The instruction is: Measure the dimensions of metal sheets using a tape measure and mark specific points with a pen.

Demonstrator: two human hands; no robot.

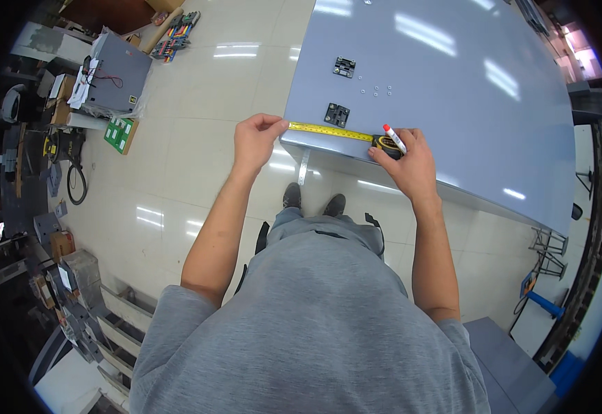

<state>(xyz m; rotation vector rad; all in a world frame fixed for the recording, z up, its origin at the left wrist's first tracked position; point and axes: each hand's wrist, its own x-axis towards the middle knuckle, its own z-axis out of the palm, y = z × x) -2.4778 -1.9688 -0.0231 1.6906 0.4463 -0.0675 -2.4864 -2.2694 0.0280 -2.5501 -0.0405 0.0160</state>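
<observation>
A yellow tape measure blade [332,131] stretches across the near left corner of a glossy grey metal panel [453,124]. My left hand [258,141] pinches the blade's free end at the panel's left edge. In my right hand [411,162] is the black and yellow tape measure case [387,145], resting by the panel's near edge. A white marker with a red cap [394,139] is also held in that hand, pointing up and left. Just beyond the blade lies a black hinge [337,114], and a second black hinge [344,67] lies farther back.
Several small nuts [376,90] are scattered right of the hinges. A metal ruler strip [304,167] hangs below the panel's near edge. At left on the tiled floor stand a grey cabinet [118,76] and a green board [119,134]. Trestle legs [549,252] stand at right.
</observation>
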